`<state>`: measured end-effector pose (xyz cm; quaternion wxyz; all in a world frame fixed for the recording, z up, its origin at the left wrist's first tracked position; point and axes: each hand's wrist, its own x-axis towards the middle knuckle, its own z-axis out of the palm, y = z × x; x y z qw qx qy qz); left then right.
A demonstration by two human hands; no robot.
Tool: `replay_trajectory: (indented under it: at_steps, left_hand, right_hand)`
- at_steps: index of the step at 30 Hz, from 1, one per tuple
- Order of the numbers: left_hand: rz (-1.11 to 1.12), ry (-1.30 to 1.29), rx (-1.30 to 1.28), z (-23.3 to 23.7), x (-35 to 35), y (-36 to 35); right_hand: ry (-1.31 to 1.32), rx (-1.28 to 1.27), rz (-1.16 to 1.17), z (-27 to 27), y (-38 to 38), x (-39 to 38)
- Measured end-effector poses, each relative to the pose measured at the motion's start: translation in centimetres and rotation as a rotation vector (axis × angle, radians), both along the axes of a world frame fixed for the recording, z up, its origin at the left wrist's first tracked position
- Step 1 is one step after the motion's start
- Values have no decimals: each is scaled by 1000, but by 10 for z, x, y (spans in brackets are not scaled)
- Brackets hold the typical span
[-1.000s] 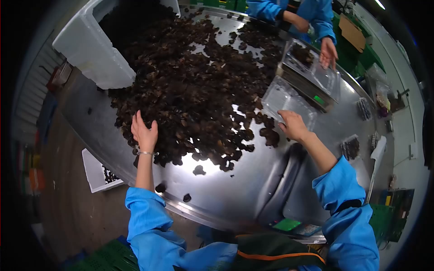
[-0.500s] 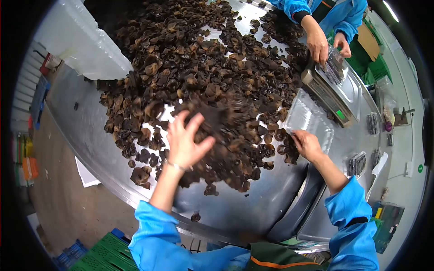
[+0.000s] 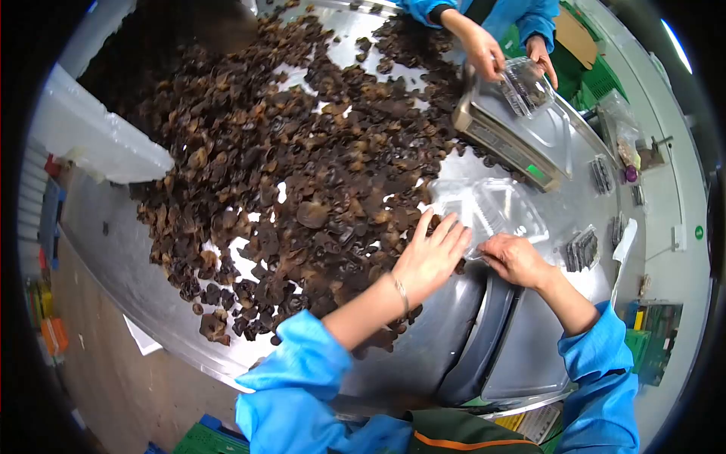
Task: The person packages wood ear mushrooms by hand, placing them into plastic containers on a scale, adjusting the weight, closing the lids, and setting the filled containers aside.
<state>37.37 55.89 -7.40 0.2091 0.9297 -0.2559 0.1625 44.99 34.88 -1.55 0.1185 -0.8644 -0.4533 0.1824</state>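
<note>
A clear plastic clamshell box (image 3: 495, 212) lies with its lid opened on the metal table, beside the wood ear mushrooms (image 3: 325, 181). My right hand (image 3: 516, 261) pinches the near edge of this box between thumb and fingers. Close by on its left, my left hand (image 3: 429, 261) is palm down with fingers stretched out at the box's near-left side. Its thumb and palm are hidden, and no mushroom shows in it. The dark brown mushrooms spread in a wide, loose heap from under my left forearm to the far side.
Across the table, a co-worker's hands (image 3: 484, 51) hold a filled clear box (image 3: 525, 87) over a weighing scale (image 3: 503, 144). Filled boxes (image 3: 582, 248) stand at the right. A white foam box (image 3: 102, 136) juts over the heap at left. The metal table's edge (image 3: 181, 356) curves nearest me.
My left hand has moved right from the mushroom heap to the clamshell box. The right hand stays at the box's edge. The camera view has shifted, and the co-worker's hands remain at the scale.
</note>
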Motion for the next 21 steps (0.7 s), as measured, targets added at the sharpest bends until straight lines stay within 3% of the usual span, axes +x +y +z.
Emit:
replay_trajectory:
  at_steps: [3, 5, 7, 9, 12, 16, 17, 21]
  left_hand:
    - [-331, 136, 87, -4, 37, -16]
    - [-478, 39, 120, 8, 47, -18]
    - [-545, 20, 169, 17, 57, -21]
    - [-600, 256, 191, 35, 64, -23]
    - [-726, 209, 320, 53, 80, -30]
    - [-799, 272, 480, 79, 94, -35]
    - [-760, 356, 668, 90, 94, -38]
    - [-493, 284, 427, 125, 79, -29]
  right_hand:
    - [-92, -55, 27, 10, -25, -3]
    - [-202, 2, -76, 14, -34, -12]
    - [-292, 162, -157, 27, -41, -23]
    - [-205, 334, -267, 44, -50, -43]
    - [-201, 348, -344, 66, -81, -87]
    - [-245, 424, -524, 78, -129, -160]
    - [-256, 435, -535, 79, -139, -181]
    - [-184, 466, -803, 77, -175, -254]
